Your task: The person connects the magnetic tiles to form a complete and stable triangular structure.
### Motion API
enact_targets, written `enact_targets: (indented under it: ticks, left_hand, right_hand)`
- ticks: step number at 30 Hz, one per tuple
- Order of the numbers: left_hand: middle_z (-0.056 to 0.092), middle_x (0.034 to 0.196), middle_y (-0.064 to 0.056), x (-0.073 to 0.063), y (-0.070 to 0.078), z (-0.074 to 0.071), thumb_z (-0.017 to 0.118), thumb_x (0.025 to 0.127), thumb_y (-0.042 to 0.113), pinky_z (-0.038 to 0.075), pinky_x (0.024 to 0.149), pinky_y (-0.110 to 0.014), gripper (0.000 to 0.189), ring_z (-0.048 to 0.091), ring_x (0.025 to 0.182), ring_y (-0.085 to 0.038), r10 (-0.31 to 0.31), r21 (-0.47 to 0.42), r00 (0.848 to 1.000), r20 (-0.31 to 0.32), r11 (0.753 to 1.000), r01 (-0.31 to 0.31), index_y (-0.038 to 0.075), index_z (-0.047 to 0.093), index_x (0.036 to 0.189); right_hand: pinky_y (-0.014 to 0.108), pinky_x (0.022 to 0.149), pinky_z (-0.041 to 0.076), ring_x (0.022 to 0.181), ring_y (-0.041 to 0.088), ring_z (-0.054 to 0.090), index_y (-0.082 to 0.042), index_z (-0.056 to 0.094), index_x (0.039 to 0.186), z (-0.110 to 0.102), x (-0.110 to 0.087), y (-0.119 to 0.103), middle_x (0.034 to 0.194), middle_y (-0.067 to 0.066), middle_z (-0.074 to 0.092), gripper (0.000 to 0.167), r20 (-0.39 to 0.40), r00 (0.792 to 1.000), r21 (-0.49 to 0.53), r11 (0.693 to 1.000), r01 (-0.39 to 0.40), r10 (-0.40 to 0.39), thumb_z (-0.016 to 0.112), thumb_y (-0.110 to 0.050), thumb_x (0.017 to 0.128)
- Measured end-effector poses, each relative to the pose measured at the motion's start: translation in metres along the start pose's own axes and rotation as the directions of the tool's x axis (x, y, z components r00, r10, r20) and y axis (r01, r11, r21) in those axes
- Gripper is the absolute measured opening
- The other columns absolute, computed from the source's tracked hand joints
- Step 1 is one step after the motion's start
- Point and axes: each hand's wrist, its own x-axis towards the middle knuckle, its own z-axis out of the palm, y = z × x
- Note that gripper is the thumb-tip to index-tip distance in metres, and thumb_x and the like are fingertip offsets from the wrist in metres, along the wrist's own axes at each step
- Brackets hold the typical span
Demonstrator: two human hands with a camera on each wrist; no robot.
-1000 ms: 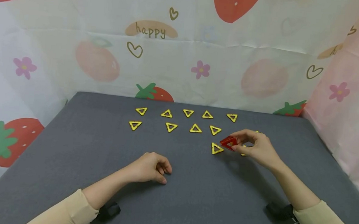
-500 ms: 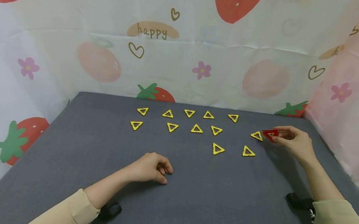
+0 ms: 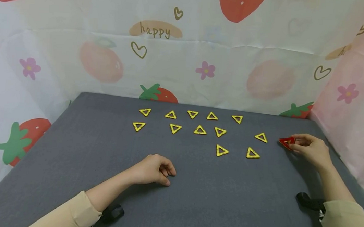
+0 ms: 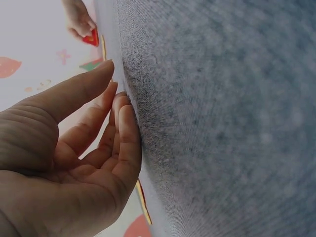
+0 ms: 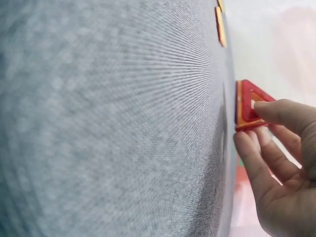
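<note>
My right hand (image 3: 313, 150) pinches a red triangular frame tile (image 3: 282, 141) near the table's right side. Up close in the right wrist view, the tile (image 5: 246, 92) shows red and orange layers, with the thumb (image 5: 284, 112) at its open middle; I cannot tell whether it is one tile or a stack. Left of it lies the closest yellow triangular tile (image 3: 261, 140), flat and apart from it. My left hand (image 3: 152, 169) rests on the table at front centre, its fingers loosely curled around nothing, as the left wrist view of that hand (image 4: 86, 177) confirms.
Several more yellow triangular tiles lie spread in rough rows toward the back, including one at the left (image 3: 138, 129) and one at the front (image 3: 222, 153). A grey cloth (image 3: 196, 196) covers the table. Behind it hangs a strawberry-print curtain (image 3: 222, 43).
My right hand has carried the red tile rightward, from beside the front yellow tiles, past the rightmost yellow one, to the right side. The left hand has stayed put.
</note>
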Motion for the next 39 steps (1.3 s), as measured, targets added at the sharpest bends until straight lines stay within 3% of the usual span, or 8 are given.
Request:
enact_targets:
  ticks: [11, 19, 28, 39]
  left_hand:
    - [0.073, 0.091, -0.004, -0.001, 0.001, 0.000, 0.082, 0.077, 0.008, 0.052, 0.067, -0.020, 0.022, 0.061, 0.078, -0.007, -0.002, -0.009, 1.000, 0.003, 1.000, 0.002, 0.010, 0.075, 0.098]
    - [0.073, 0.090, -0.003, 0.000, 0.000, 0.000, 0.082, 0.077, 0.009, 0.051, 0.067, -0.020, 0.021, 0.061, 0.078, -0.006, -0.002, -0.007, 1.000, 0.003, 1.000, 0.002, 0.010, 0.075, 0.098]
    - [0.073, 0.089, -0.003, 0.000, -0.001, 0.000, 0.082, 0.078, 0.009, 0.051, 0.066, -0.020, 0.021, 0.061, 0.077, -0.006, 0.004, -0.005, 1.000, 0.003, 1.000, -0.004, 0.010, 0.075, 0.097]
    - [0.073, 0.088, -0.003, 0.001, -0.002, -0.001, 0.081, 0.079, 0.010, 0.051, 0.066, -0.021, 0.020, 0.062, 0.076, -0.006, -0.001, -0.006, 1.000, 0.010, 1.000, 0.001, 0.010, 0.075, 0.098]
  right_hand:
    - [0.019, 0.063, 0.047, 0.069, -0.012, 0.058, -0.003, 0.058, 0.133, 0.001, 0.000, 0.006, 0.080, -0.038, 0.053, 0.057, 0.040, 0.999, -0.035, 0.999, 0.011, -0.009, 0.069, -0.040, 0.092]
    - [0.018, 0.063, 0.055, 0.068, -0.009, 0.066, 0.003, 0.053, 0.135, 0.003, -0.001, 0.005, 0.078, -0.035, 0.055, 0.061, 0.049, 0.999, 0.064, 0.998, -0.020, 0.017, 0.071, -0.036, 0.091]
    - [0.017, 0.062, 0.054, 0.064, -0.006, 0.069, 0.001, 0.056, 0.131, 0.007, 0.002, -0.004, 0.074, -0.029, 0.060, 0.069, 0.018, 0.993, 0.079, 0.990, -0.115, 0.114, 0.073, -0.048, 0.086]
    - [0.021, 0.060, 0.057, 0.059, -0.005, 0.068, 0.003, 0.059, 0.127, 0.011, 0.003, -0.009, 0.066, -0.030, 0.063, 0.067, -0.027, 0.990, 0.100, 0.986, -0.136, 0.140, 0.073, -0.048, 0.086]
